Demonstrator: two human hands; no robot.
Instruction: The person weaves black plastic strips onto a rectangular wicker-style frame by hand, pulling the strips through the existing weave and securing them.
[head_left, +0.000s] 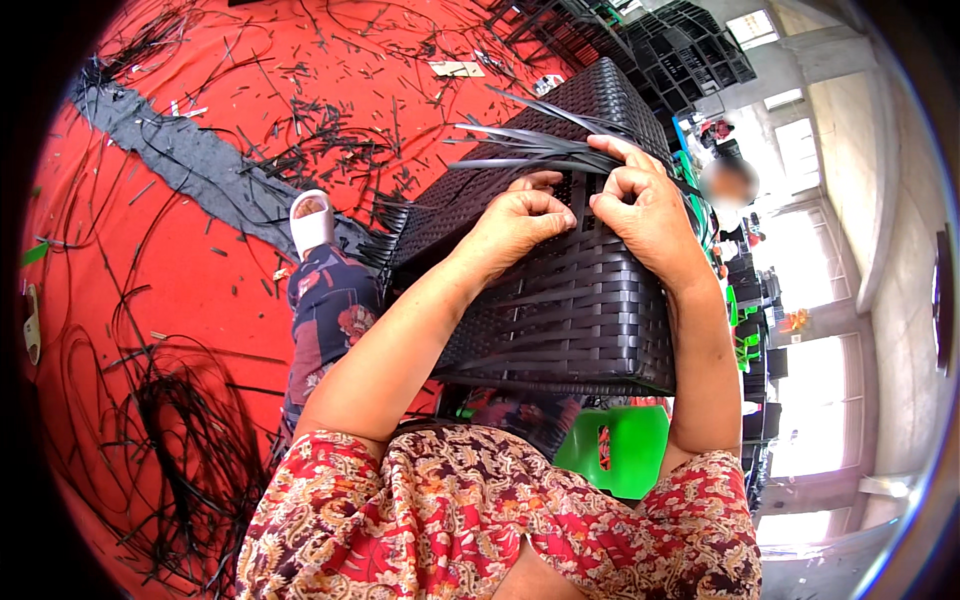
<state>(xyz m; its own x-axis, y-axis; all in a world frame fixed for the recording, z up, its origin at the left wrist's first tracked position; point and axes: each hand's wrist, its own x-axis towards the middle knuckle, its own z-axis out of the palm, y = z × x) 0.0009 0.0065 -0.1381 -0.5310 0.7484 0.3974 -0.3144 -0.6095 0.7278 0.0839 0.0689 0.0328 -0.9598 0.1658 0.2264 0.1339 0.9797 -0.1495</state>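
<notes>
The black woven basket (570, 300) lay tilted across the person's lap, above a green stool (625, 450). The left hand (520, 225) was curled into a fist on the weave, its grip pressed together. The right hand (640, 205) pinched a bundle of loose black strips (530, 150) sticking out leftward. Cut strips (180, 420) littered the red floor (200, 290)

Red paisley short-sleeved top (480, 520), floral trousers (330, 310), white sandal (312, 222).
</notes>
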